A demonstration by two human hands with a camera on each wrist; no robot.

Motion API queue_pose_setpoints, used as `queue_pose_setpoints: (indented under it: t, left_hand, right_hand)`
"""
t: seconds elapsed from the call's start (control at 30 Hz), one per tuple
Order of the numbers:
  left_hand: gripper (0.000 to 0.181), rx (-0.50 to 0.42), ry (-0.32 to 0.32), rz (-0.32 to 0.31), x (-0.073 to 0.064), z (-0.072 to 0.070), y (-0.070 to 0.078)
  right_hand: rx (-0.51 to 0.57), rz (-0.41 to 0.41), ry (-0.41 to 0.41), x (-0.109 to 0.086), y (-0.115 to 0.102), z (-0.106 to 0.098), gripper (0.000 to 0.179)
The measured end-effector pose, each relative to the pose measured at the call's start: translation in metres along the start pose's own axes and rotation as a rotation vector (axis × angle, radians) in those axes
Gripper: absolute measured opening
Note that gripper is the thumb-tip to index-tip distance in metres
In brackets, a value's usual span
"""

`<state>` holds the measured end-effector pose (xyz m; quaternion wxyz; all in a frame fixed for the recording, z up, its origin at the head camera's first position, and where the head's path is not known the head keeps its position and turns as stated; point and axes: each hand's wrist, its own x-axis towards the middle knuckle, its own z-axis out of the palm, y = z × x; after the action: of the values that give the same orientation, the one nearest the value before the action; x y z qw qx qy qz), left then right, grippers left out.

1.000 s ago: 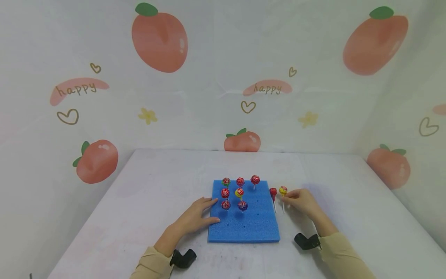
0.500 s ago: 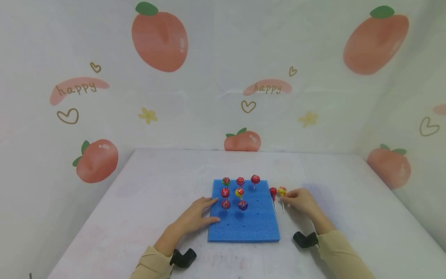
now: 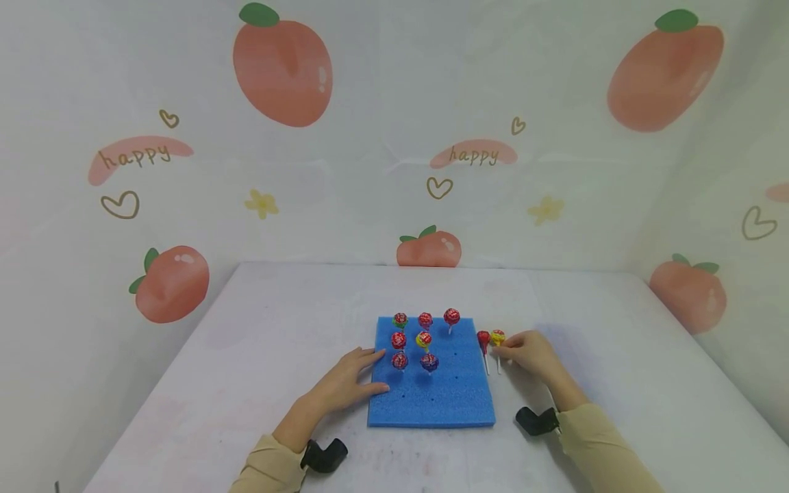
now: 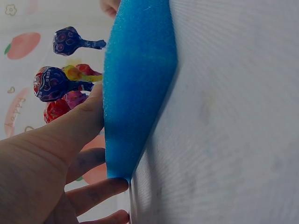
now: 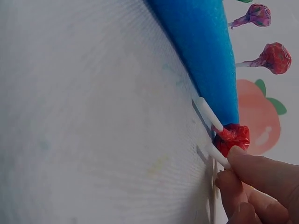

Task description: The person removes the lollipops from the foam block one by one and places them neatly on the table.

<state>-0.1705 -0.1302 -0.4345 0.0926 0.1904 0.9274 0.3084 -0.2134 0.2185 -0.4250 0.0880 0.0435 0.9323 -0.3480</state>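
My right hand (image 3: pixel 531 352) pinches a yellow-and-red lollipop (image 3: pixel 497 335) just below its wrapped head, low over the table. In the right wrist view, the thumb and finger hide its head, and its white stick (image 5: pixel 217 155) pokes out. Beside it a red lollipop (image 3: pixel 483 338) lies along the right edge of a blue foam board (image 3: pixel 444 407). My left hand (image 3: pixel 339 383) rests against the board's left edge, thumb and fingers spread and fairly straight. Several wrapped lollipops, such as a red one (image 3: pixel 452 317) and a purple-blue one (image 3: pixel 429 362), stand upright in the board.
Small holes (image 3: pixel 433 400) dot the board's front and right parts. The white table (image 3: pixel 277 329) extends around the board, with a peach-printed cloth (image 3: pixel 370 192) rising behind it. A black wrist mount (image 3: pixel 536 421) sits on each forearm.
My right hand has shifted slightly left with the yellow-and-red lollipop, nearer the red lollipop lying beside the board. The left hand stays where it was.
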Motion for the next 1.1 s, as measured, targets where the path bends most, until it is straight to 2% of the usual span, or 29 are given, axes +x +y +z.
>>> queue_pose_setpoints:
  t: [0.53, 0.97, 1.1]
  left_hand:
    - [0.067, -0.010, -0.001, -0.015, -0.0028, -0.0019, 0.0034]
    - [0.067, -0.007, 0.005, -0.011, -0.0026, -0.0015, 0.0031]
    - [0.067, -0.003, 0.006, 0.000, -0.0023, -0.0013, 0.0022]
  right_hand:
    - [-0.021, -0.031, 0.032, -0.0007, -0.0014, 0.0022, 0.029]
    - [-0.002, -0.020, 0.019, -0.0021, 0.0008, -0.0020, 0.031]
    - [-0.021, -0.057, 0.043, -0.0033, -0.0044, -0.0059, 0.031]
